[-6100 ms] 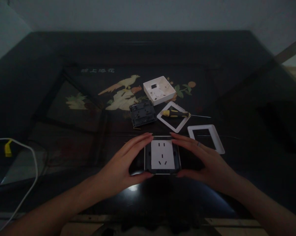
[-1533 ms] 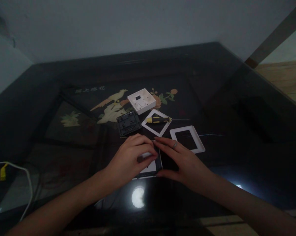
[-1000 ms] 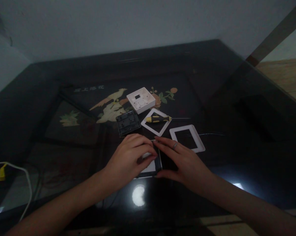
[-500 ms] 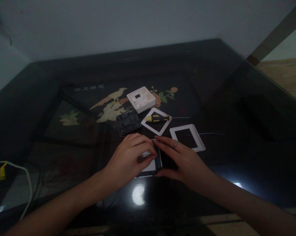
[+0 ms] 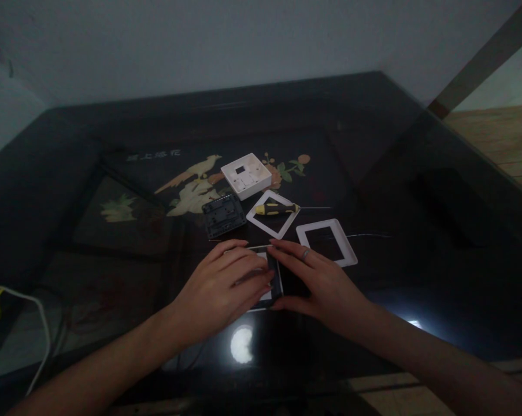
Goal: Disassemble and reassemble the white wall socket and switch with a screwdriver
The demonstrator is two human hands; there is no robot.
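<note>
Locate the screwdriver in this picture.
In the head view, the screwdriver lies just right of centre across the diamond-turned white frame, right of the black panel and beyond the right hand, its shaft pointing right.

A row of four pale Chinese characters stood on the dark, glossy top of the table, much closer to the far edge than to the near one, and toward the far left corner. The row ran roughly along the far edge. The second character from the left could be read as 上 and the fourth as 花; the first and third were too blurred to read surely.
</note>
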